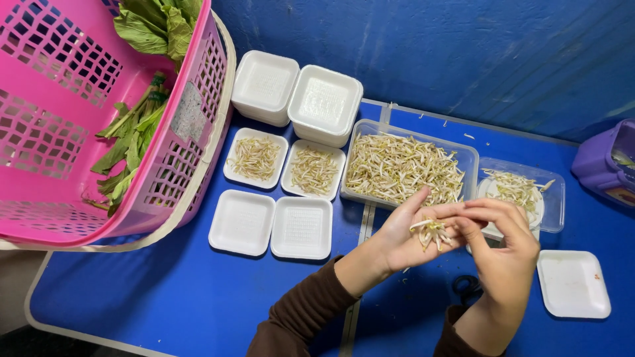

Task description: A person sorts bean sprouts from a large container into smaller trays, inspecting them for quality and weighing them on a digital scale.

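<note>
A blue worktop (165,291) carries most of what lies around. At its left end a pink plastic basket (59,132) rests tilted, with green leafy vegetables (135,132) inside. Beside it two stacks of white foam trays (296,97) stand against the blue wall (430,46). In front of them lie two single foam trays filled with sprouts (284,164), and nearer still two bare ones (271,225). Another bare white tray (573,284) lies far right, and a purple container (605,162) stands at the right edge.
</note>
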